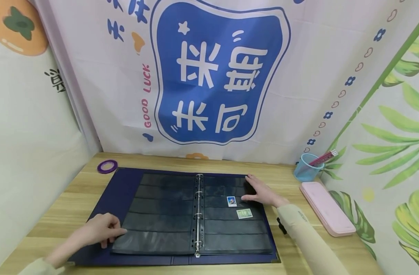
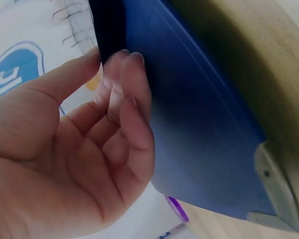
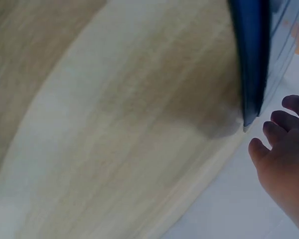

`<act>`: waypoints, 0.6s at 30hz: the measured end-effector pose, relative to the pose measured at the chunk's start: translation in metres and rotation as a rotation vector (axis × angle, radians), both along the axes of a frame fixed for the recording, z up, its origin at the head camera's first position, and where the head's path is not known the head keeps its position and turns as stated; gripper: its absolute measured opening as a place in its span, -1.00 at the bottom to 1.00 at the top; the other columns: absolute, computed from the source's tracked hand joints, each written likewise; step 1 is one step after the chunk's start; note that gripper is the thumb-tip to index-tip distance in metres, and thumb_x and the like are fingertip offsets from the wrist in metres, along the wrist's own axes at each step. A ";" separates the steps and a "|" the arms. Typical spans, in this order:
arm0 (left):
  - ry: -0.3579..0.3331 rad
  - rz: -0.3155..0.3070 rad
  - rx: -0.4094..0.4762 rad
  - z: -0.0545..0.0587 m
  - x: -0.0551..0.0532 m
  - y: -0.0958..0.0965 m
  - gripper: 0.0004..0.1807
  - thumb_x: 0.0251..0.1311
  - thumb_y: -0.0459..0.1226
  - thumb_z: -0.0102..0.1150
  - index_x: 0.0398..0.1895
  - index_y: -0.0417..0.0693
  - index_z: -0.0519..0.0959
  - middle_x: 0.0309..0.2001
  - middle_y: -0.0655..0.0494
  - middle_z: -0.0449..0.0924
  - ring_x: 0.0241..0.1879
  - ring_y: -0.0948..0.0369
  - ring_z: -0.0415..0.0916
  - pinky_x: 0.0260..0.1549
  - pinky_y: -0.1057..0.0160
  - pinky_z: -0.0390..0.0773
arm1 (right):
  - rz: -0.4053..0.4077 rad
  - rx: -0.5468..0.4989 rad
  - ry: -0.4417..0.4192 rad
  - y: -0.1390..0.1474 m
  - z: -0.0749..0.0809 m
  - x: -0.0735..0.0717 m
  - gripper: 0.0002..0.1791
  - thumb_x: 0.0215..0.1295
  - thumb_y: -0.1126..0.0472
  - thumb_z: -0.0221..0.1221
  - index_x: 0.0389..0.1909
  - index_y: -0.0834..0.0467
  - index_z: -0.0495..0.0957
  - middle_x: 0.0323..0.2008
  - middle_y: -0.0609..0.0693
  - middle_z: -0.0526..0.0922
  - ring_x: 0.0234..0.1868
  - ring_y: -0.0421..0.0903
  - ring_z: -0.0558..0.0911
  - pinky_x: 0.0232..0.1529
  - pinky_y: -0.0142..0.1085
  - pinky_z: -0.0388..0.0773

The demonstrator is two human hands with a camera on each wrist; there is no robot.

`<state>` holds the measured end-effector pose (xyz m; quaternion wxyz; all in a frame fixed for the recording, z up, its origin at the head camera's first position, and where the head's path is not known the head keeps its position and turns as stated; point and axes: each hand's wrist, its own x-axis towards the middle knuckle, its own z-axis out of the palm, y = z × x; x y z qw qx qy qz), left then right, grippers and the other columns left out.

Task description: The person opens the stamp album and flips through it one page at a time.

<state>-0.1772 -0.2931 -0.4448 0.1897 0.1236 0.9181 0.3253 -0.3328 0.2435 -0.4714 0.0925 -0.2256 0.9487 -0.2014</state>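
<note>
An open dark blue ring-binder stamp album [image 1: 106, 198] lies on the table, its metal rings [image 1: 198, 214] running down the middle. Black pocket pages sit on both sides. My left hand [image 1: 101, 229] pinches the outer edge of the left black page [image 1: 157, 217] near its lower corner; in the left wrist view, thumb and fingertips meet at that page's edge. Two stamps, one blue [image 1: 231, 201] and one green-yellow [image 1: 244, 213], sit in pockets of the right page [image 1: 235, 242]. My right hand [image 1: 262, 192] rests with spread fingers on that page's upper outer edge.
A purple tape roll [image 1: 99, 168] lies behind the album's left corner on the wooden table [image 1: 54, 214]. At the right stand a light blue mesh cup [image 1: 304, 171] with several pencils [image 1: 323, 157] and a pink case [image 1: 327, 209]. Printed cloth [image 1: 126, 114] hangs behind.
</note>
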 end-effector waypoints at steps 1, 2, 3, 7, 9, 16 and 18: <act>0.007 0.015 -0.027 -0.001 0.000 0.002 -0.64 0.27 -0.13 0.26 -0.63 -0.10 0.53 -0.67 0.12 0.55 -0.73 0.19 0.55 -0.66 0.30 0.51 | 0.004 0.009 -0.002 0.000 -0.001 -0.001 0.07 0.27 -0.22 0.25 0.54 0.32 -0.01 0.56 0.35 -0.08 0.57 0.33 -0.03 0.48 0.26 0.04; 0.012 0.034 -0.059 -0.002 0.000 0.004 -0.64 0.23 -0.11 0.29 -0.65 -0.08 0.51 -0.68 0.13 0.54 -0.74 0.20 0.54 -0.66 0.30 0.49 | 0.005 0.020 -0.005 0.001 -0.002 -0.001 0.08 0.27 -0.22 0.25 0.55 0.31 -0.02 0.57 0.34 -0.09 0.57 0.33 -0.03 0.48 0.25 0.04; 0.018 0.055 -0.092 -0.003 0.000 0.006 -0.63 0.19 -0.10 0.33 -0.67 -0.06 0.50 -0.69 0.13 0.53 -0.75 0.21 0.52 -0.67 0.30 0.47 | 0.009 0.025 -0.007 0.001 -0.002 -0.002 0.09 0.26 -0.22 0.26 0.55 0.31 -0.03 0.57 0.34 -0.10 0.57 0.33 -0.04 0.48 0.26 0.04; 0.069 0.126 -0.199 -0.005 0.000 0.015 -0.58 0.04 -0.06 0.45 -0.70 -0.02 0.43 -0.72 0.15 0.47 -0.77 0.22 0.46 -0.68 0.29 0.38 | 0.007 0.033 -0.024 0.003 -0.004 -0.002 0.13 0.24 -0.24 0.27 0.55 0.31 -0.06 0.58 0.32 -0.13 0.58 0.31 -0.06 0.49 0.24 0.03; 0.132 0.142 -0.236 -0.005 -0.001 0.020 -0.56 -0.03 -0.03 0.49 -0.70 0.01 0.40 -0.72 0.18 0.42 -0.74 0.23 0.40 -0.69 0.30 0.31 | 0.005 0.030 -0.027 0.005 -0.005 -0.002 0.14 0.22 -0.24 0.28 0.55 0.31 -0.07 0.58 0.32 -0.13 0.58 0.32 -0.06 0.49 0.24 0.04; 0.468 0.069 -0.302 -0.011 -0.012 0.038 -0.55 -0.18 -0.02 0.58 -0.42 0.07 0.46 -0.46 0.22 0.41 -0.56 0.31 0.27 -0.68 0.37 0.20 | 0.007 0.044 -0.025 0.008 -0.012 -0.008 0.21 0.20 -0.32 0.25 0.57 0.28 -0.14 0.59 0.27 -0.17 0.60 0.26 -0.09 0.52 0.19 0.02; 0.575 0.002 -0.299 -0.013 -0.017 0.041 -0.50 -0.19 -0.01 0.59 -0.25 0.01 0.55 -0.29 0.14 0.52 -0.44 0.26 0.42 -0.62 0.33 0.36 | 0.011 0.041 -0.028 0.008 -0.013 -0.009 0.21 0.19 -0.33 0.25 0.57 0.27 -0.15 0.60 0.26 -0.18 0.60 0.25 -0.10 0.52 0.18 0.01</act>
